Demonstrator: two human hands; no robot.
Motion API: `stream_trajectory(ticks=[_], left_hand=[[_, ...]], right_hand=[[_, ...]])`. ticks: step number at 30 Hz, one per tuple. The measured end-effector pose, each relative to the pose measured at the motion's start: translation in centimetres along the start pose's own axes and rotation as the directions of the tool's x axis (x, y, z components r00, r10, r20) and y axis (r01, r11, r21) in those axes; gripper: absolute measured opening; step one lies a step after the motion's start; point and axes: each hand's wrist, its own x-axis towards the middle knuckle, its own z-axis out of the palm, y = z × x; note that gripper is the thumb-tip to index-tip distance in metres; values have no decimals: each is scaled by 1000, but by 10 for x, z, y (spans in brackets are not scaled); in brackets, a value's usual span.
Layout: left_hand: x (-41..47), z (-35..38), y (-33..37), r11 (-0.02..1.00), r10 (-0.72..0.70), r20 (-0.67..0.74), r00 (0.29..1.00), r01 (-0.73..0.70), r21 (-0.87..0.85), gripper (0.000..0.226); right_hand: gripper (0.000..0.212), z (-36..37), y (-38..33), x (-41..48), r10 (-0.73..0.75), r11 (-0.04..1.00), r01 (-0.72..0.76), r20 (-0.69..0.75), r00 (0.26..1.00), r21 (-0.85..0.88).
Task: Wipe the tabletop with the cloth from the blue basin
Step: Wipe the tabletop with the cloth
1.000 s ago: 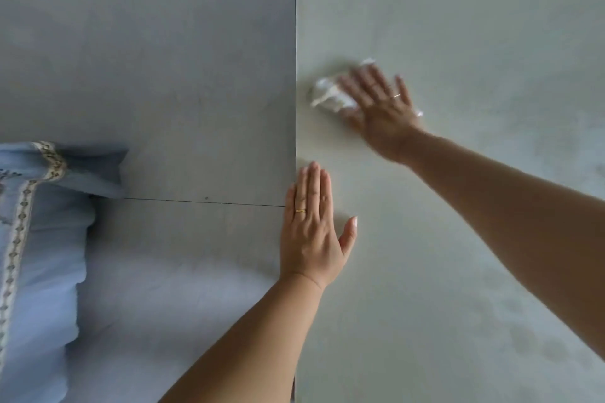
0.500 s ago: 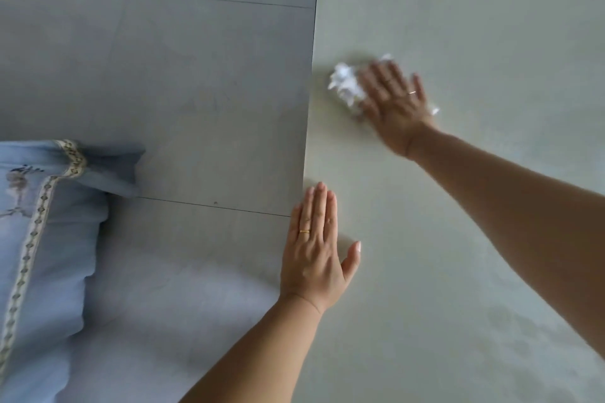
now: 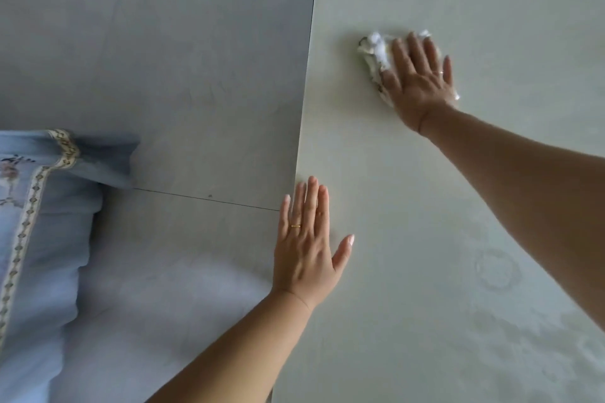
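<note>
View from above the person's hands at a pale tabletop (image 3: 458, 206), whose left edge runs from near to far through the middle of the scene; grey floor tiles (image 3: 163, 75) lie to its left. The right hand (image 3: 420, 85) lies palm-down on a crumpled white cloth (image 3: 375, 51) in the far part of the tabletop, a little in from the left edge and near the far corner. The fingers (image 3: 415, 52) are stretched out flat over the cloth, pressing it to the surface rather than closing round it; bunched folds of cloth show to the left of the hand and beyond the fingertips, and a small piece shows at the right of the wrist. A ring sits on one finger. The left hand (image 3: 307, 249) rests flat and empty on the near left edge of the tabletop, fingers together and pointing away, thumb spread to the right; its little finger lies just over the edge, and it wears a gold ring (image 3: 296, 225). Faint damp marks, one ring-shaped (image 3: 496, 270), show on the near right of the surface. A light blue fabric (image 3: 39, 222) with a patterned trim lies at the near left, over the floor.
</note>
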Motion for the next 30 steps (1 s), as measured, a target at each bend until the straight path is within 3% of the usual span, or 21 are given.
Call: stream_trajectory(ticks=[2, 3, 4, 5, 7, 9, 11, 13, 15, 16, 17, 19, 21, 23, 24, 26, 28, 30], left_hand=[[25, -5, 4, 1000, -8, -42, 999, 7, -27, 75], [41, -7, 6, 999, -13, -51, 999, 11, -36, 75], [57, -9, 8, 999, -30, -55, 998, 28, -41, 75], [75, -10, 9, 998, -60, -56, 997, 58, -38, 75], [104, -12, 9, 994, -105, -53, 993, 105, -11, 76], [121, -8, 8, 997, -77, -52, 996, 78, 17, 77], [128, -3, 8, 999, -45, -34, 998, 46, 17, 80], [128, 2, 8, 998, -55, -26, 998, 55, 10, 81], [129, 3, 8, 998, -64, -37, 997, 64, 1, 81], [129, 2, 8, 998, -63, -37, 997, 63, -4, 81], [129, 1, 8, 998, -63, -36, 997, 63, -11, 80], [129, -1, 9, 998, -60, -34, 998, 59, -23, 77], [129, -2, 10, 997, -67, -35, 997, 66, -29, 76], [128, 0, 10, 997, -74, -43, 996, 73, -24, 78], [128, 1, 10, 997, -74, -49, 996, 73, -15, 79], [130, 3, 9, 997, -73, -52, 996, 73, -9, 80], [131, 3, 9, 997, -75, -50, 996, 74, -11, 80], [130, 2, 9, 997, -81, -49, 996, 80, -14, 80]], right_hand=[[59, 4, -20, 6, 246, 967, -244, -18, 969, 77], [59, 7, -39, 5, 258, 962, -257, -6, 966, 96], [58, 12, -57, 0, 175, 981, -175, 1, 984, 88], [57, 19, -71, -6, 1, 999, -2, 13, 1000, 50], [54, 19, -72, -14, -370, 928, 373, 75, 926, -20], [52, 7, -43, 3, -477, 873, 482, 81, 875, -70], [52, -3, -9, 26, -303, 950, 304, 19, 953, -71], [53, -10, 10, 45, 34, 999, -33, -28, 999, 30], [55, -6, -9, 51, 295, 952, -287, -69, 953, 105], [55, -2, -30, 48, 341, 936, -330, -77, 937, 125], [56, 4, -53, 42, 304, 948, -293, -79, 949, 127], [56, 17, -91, 24, 9, 997, -5, -54, 998, 73], [55, 14, -92, 20, -301, 954, 301, 24, 953, 10], [55, 2, -60, 43, -402, 913, 404, 45, 915, -61], [55, -3, -40, 57, -353, 932, 354, 29, 935, -78], [55, -14, -12, 83, -70, 998, 70, -10, 997, 7], [57, -13, -22, 94, 209, 976, -206, -42, 977, 69], [57, -5, -64, 90, 216, 975, -213, -39, 976, 64]])
